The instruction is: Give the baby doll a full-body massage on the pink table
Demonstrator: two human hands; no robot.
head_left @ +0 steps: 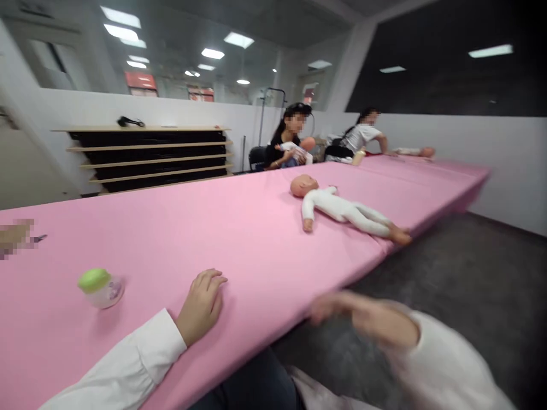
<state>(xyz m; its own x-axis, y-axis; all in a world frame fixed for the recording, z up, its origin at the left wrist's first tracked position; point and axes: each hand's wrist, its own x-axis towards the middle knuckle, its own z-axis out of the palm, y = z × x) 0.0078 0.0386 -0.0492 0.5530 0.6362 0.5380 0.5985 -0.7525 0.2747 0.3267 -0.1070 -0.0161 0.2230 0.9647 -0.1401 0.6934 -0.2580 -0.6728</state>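
Note:
My left hand (200, 304) rests palm down on the pink table (239, 239), fingers together and lying flat, holding nothing. A small baby bottle with a green cap (101, 287) stands on the table to its left, apart from it. My right hand (363, 316) hovers off the table's near edge over the floor, smeared by motion, so its fingers cannot be read. A baby doll in a white suit (346, 209) lies on its back farther along the table near the edge.
Two other people sit at the far end of the table, one holding a doll (294, 149), another doll (416, 151) lying beyond. A low wooden shelf unit (149, 156) stands against the back wall. Dark floor (461, 285) lies to the right.

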